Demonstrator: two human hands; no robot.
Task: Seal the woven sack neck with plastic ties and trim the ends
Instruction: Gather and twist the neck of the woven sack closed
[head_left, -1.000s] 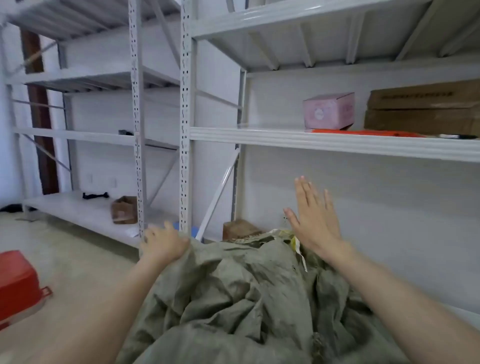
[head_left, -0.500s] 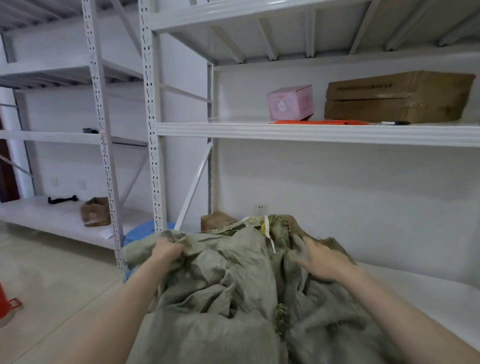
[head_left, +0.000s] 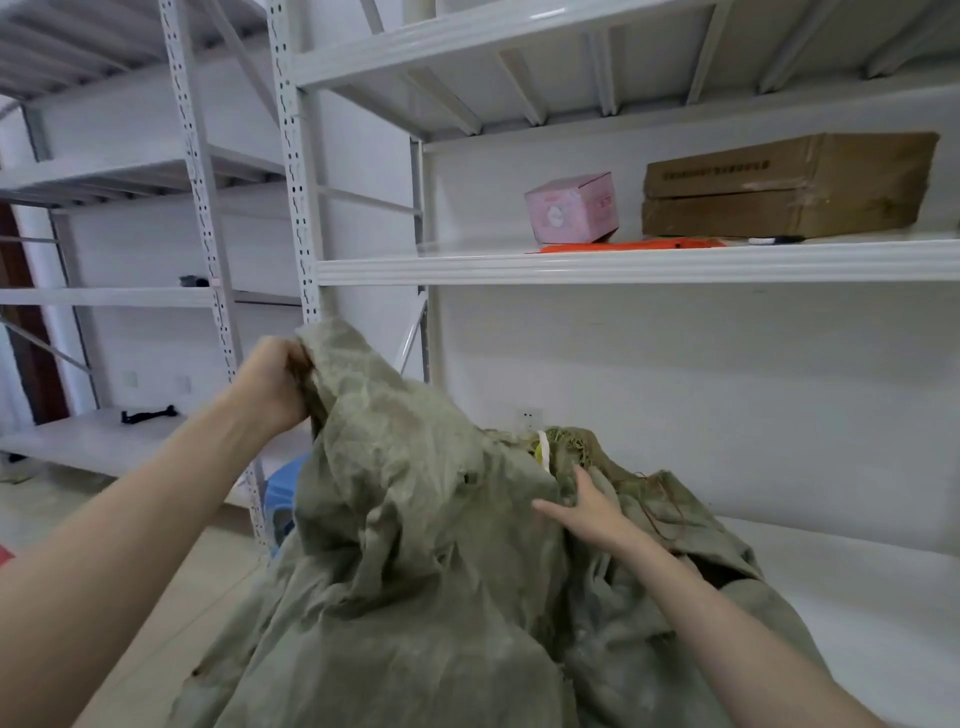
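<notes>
White metal shelves (head_left: 623, 265) are standing behind; left hand (head_left: 272, 384) is gripping the coarse, crumpled sack (head_left: 415, 545) edge, right hand (head_left: 587, 512) is lying on its folds, grasp unclear.

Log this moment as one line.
left hand: grips woven sack edge, held high | right hand: on folds, grip unclear | neck: not yet tied

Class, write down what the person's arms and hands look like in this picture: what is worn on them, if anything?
Nothing is worn. The left hand and right hand are gloveless, and the left forearm and right forearm are bare to the frame's edge: no sleeve, watch or bracelet. No ring shows on the fingers in view.
</notes>
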